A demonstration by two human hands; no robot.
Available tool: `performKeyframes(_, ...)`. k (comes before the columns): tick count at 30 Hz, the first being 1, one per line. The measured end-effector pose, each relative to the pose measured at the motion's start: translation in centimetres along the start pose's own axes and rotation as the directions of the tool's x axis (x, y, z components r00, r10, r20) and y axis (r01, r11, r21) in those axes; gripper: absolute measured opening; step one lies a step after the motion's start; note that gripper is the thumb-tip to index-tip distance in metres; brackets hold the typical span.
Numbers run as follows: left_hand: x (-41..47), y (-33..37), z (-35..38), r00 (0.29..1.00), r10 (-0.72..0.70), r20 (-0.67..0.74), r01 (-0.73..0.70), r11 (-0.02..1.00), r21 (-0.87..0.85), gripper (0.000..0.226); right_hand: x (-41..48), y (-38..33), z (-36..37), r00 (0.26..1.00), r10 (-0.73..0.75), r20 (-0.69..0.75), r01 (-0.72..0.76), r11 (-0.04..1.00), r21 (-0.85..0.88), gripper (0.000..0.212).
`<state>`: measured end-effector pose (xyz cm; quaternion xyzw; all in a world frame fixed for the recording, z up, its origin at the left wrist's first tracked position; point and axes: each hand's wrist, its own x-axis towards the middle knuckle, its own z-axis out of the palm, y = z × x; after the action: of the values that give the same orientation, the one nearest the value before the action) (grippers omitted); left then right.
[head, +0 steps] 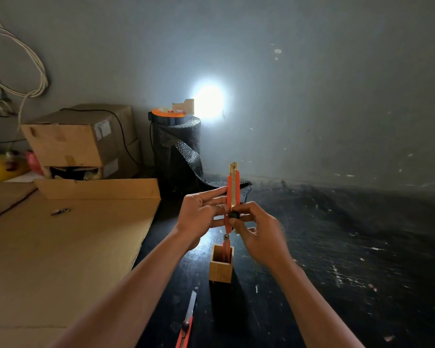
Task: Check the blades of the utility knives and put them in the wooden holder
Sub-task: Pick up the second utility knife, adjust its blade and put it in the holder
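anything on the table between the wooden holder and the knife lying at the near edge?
Nothing: in the head view, only bare dark tabletop separates the wooden holder from the lying knife, whose extended blade points toward the holder.

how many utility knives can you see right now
3. One knife is held upright in both hands, left hand and right hand. One stands in the wooden holder. One lies on the table. The holder might hide more.

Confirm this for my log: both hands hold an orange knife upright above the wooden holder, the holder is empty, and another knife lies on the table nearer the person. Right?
Not quite: the holder is not empty; the head view shows a knife already standing in it. The rest holds: both hands hold the orange knife, and another knife lies nearer.
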<state>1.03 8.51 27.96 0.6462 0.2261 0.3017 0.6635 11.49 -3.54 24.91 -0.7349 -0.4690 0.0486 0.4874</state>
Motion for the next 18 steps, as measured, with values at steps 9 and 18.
performKeyframes(9, 1.1, -0.9, -0.4, 0.999, 0.003, 0.033, -0.003, 1.0, 0.012, 0.039, 0.6, 0.9, 1.3, 0.998, -0.007, -0.06, 0.008, 1.0, 0.015, 0.019)
performKeyframes(18, 2.6, -4.6, -1.3, 0.998, -0.046, 0.048, 0.049, 0.998, -0.045, 0.044, 2.6, 3.4, 2.1, 0.993, 0.11, -0.049, -0.101, 0.982, 0.16, 0.044)
